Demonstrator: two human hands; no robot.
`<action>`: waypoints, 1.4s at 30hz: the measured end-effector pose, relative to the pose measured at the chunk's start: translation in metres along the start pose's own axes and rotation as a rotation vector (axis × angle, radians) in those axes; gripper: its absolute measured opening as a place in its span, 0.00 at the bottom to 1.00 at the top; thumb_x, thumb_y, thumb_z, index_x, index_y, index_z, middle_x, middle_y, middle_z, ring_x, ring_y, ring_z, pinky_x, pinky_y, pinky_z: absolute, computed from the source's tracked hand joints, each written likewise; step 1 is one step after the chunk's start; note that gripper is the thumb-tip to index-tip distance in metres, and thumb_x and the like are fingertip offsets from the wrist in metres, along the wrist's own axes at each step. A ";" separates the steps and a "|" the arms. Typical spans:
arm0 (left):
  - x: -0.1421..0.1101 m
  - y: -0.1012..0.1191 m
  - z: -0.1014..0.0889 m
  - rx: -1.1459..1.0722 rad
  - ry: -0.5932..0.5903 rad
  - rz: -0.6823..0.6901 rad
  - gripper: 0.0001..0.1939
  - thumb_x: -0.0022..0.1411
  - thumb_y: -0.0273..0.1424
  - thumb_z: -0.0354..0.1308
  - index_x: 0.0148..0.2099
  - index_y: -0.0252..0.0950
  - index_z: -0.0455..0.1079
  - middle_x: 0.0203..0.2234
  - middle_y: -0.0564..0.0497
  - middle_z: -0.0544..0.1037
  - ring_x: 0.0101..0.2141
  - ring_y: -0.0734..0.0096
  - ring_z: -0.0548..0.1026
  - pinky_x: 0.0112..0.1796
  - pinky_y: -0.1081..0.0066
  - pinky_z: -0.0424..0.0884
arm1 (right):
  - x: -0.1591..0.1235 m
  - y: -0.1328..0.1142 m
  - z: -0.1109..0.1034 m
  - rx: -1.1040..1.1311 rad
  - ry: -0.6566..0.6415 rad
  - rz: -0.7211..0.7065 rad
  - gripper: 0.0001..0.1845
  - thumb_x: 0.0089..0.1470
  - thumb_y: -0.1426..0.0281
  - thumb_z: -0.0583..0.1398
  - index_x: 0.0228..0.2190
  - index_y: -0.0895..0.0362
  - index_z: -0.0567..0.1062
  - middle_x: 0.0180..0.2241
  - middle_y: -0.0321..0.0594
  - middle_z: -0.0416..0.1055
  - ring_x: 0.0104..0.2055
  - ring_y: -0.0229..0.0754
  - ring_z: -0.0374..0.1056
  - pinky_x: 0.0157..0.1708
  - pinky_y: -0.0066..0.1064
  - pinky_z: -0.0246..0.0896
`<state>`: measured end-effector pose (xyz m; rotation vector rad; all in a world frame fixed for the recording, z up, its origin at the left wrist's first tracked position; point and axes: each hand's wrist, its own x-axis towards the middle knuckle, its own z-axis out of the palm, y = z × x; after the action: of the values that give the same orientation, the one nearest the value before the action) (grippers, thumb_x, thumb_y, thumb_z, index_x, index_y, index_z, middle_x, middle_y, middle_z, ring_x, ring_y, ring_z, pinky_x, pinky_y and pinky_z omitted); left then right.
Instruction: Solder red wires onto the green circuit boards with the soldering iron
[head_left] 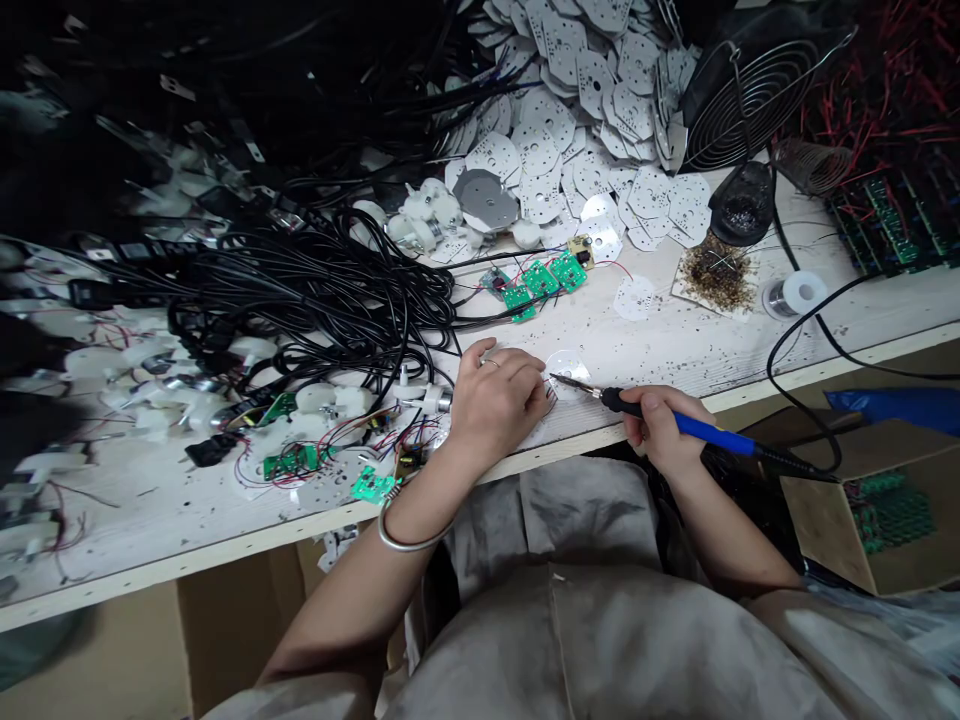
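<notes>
My right hand [661, 425] grips a soldering iron [709, 432] with a blue and black handle. Its dark tip points left and reaches the white circuit board [568, 368] lying on the bench, close to my left fingertips. My left hand [501, 398] rests at the board's left edge, fingers curled and pinched together. Short thin wires [551, 398] stick out by those fingertips; the rest of them is hidden by the hand. Just beyond, several small green circuit boards [540, 280] lie joined by wires, with another white circuit board [634, 298] to their right.
Black cables [322, 290] heap up on the left beside white plastic parts [330, 400]. White boards [592, 100] pile at the back. A solder spool [795, 295], a scorched pad [716, 275] and a coil stand [814, 165] are at right. A cardboard box [832, 520] sits below the bench edge.
</notes>
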<state>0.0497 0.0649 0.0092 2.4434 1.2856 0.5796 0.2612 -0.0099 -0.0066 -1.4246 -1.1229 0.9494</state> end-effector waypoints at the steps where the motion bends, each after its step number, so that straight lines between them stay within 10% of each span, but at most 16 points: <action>1: 0.000 0.000 0.000 0.001 0.005 0.003 0.08 0.62 0.27 0.56 0.29 0.39 0.71 0.37 0.53 0.84 0.41 0.65 0.80 0.56 0.53 0.62 | 0.000 0.001 0.000 0.011 0.005 -0.002 0.17 0.60 0.55 0.59 0.31 0.53 0.81 0.13 0.30 0.68 0.11 0.35 0.61 0.13 0.28 0.58; 17: 0.000 -0.001 0.001 0.013 0.019 0.021 0.08 0.62 0.26 0.56 0.29 0.39 0.71 0.37 0.53 0.84 0.41 0.64 0.80 0.56 0.52 0.64 | -0.004 0.003 0.000 0.042 0.036 -0.071 0.13 0.62 0.59 0.58 0.32 0.52 0.79 0.14 0.29 0.68 0.12 0.36 0.61 0.14 0.29 0.58; 24: -0.001 -0.002 0.001 0.000 -0.003 0.009 0.07 0.61 0.26 0.57 0.29 0.39 0.72 0.37 0.52 0.83 0.41 0.64 0.80 0.56 0.52 0.64 | 0.004 0.000 0.009 -0.219 -0.150 -0.470 0.19 0.62 0.68 0.59 0.55 0.49 0.70 0.43 0.41 0.79 0.46 0.46 0.77 0.47 0.41 0.74; 29: 0.001 -0.004 -0.003 -0.090 -0.023 -0.023 0.07 0.63 0.28 0.56 0.32 0.39 0.72 0.38 0.53 0.84 0.41 0.66 0.80 0.54 0.56 0.66 | 0.011 0.002 0.019 -0.470 -0.209 -0.702 0.22 0.62 0.71 0.58 0.57 0.52 0.67 0.46 0.45 0.77 0.47 0.45 0.76 0.45 0.36 0.75; 38: 0.007 -0.005 0.000 -0.010 -0.035 0.021 0.08 0.62 0.26 0.56 0.31 0.39 0.74 0.38 0.52 0.84 0.41 0.66 0.80 0.48 0.59 0.69 | 0.005 -0.001 0.012 -0.277 -0.208 -0.522 0.17 0.63 0.68 0.58 0.53 0.51 0.71 0.44 0.43 0.79 0.47 0.45 0.77 0.48 0.39 0.75; 42: 0.005 -0.007 0.000 0.004 -0.033 0.046 0.08 0.62 0.26 0.56 0.32 0.39 0.74 0.39 0.53 0.84 0.41 0.66 0.80 0.46 0.61 0.69 | -0.007 0.008 0.009 0.009 0.050 -0.245 0.14 0.64 0.59 0.55 0.41 0.51 0.77 0.25 0.36 0.77 0.24 0.42 0.75 0.25 0.35 0.74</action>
<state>0.0479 0.0728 0.0072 2.4813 1.2213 0.5471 0.2521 -0.0144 -0.0156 -1.2625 -1.2222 0.7412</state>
